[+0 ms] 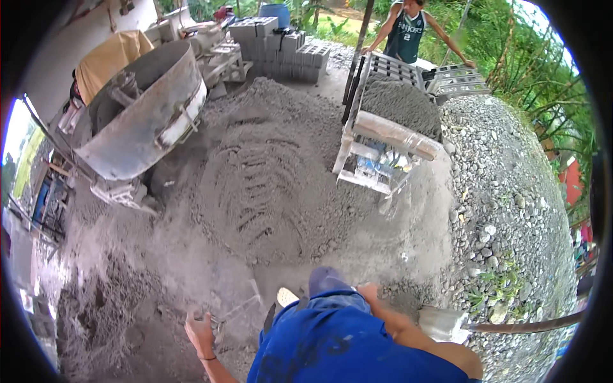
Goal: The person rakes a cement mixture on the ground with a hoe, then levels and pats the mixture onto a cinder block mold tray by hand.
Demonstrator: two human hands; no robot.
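Note:
My left hand point(200, 332) hangs low over the grey ground at the lower left, fingers loosely bent and apart, with nothing visible in it. A thin dark band circles that wrist. My right hand point(368, 292) is beside my knee; its fingers are mostly hidden, so I cannot tell what they do. Nearest to my right arm lies a shovel, its metal blade point(442, 324) on the ground and its long handle point(530, 327) reaching right over the gravel. Ahead of my feet spreads a broad heap of grey sand mix point(268, 172), marked with rows of scrape marks.
A large round mixer drum point(140, 121) stands at the left. A block-moulding machine point(383, 140) holds grey mix at the right; another person point(405, 32) stands behind it. Stacked hollow blocks point(278, 54) are at the back. Gravel point(504, 191) covers the right side.

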